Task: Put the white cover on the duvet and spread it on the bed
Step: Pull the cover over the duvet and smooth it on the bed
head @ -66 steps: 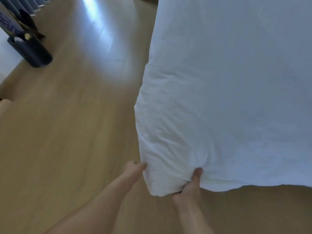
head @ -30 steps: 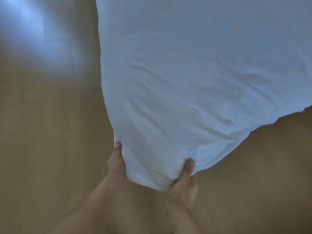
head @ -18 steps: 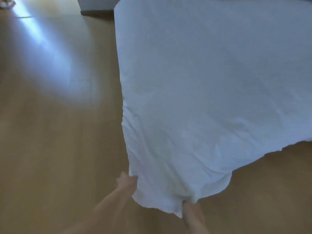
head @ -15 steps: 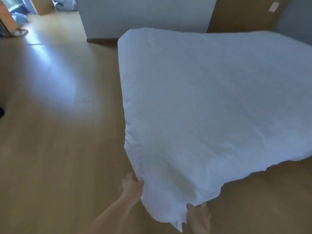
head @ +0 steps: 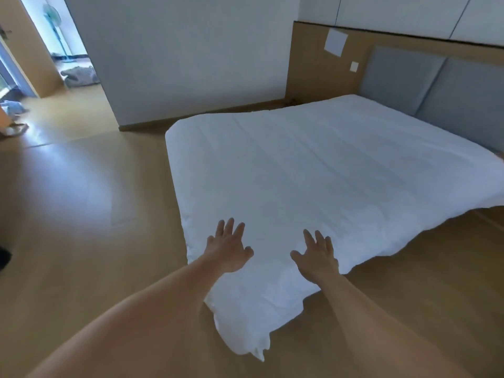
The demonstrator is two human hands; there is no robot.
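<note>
Duvet (head: pixel 286 203), already inside its white cover (head: pixel 341 159), lies spread over the bed, which it hides completely; its near corner (head: pixel 245 342) droops off the bed's corner toward the wooden floor (head: pixel 81 214) and points back at the person. Just beyond that corner are the 2 hands, both wide open with fingers splayed and holding nothing; the left hand (head: pixel 229 248) is beside the duvet's left edge and the right hand (head: pixel 317 255) is near its foot edge; the palms face down on or just above the cloth, and contact cannot be told for sure. The relation that matters: the duvet stretches away from both hands, up and to the right, its long axis running from the drooping corner toward the grey padded headboard (head: pixel 409 83); the 2 hands are about equally near the corner, with the cloth between and ahead of them. In my judgement the covering is done and the spreading nearly so; what is left is smoothing outward from the hands and perhaps squaring the drooping corner. Farther off, a wooden panel (head: pixel 308 64) carries a blank white sheet (head: pixel 336 42) and a small switch (head: pixel 354 66); no writing, brand or label can be read anywhere; to the left stand a white wall (head: pixel 191 55) and a doorway (head: pixel 73 50) with a standing fan (head: pixel 56 17) beyond it.
</note>
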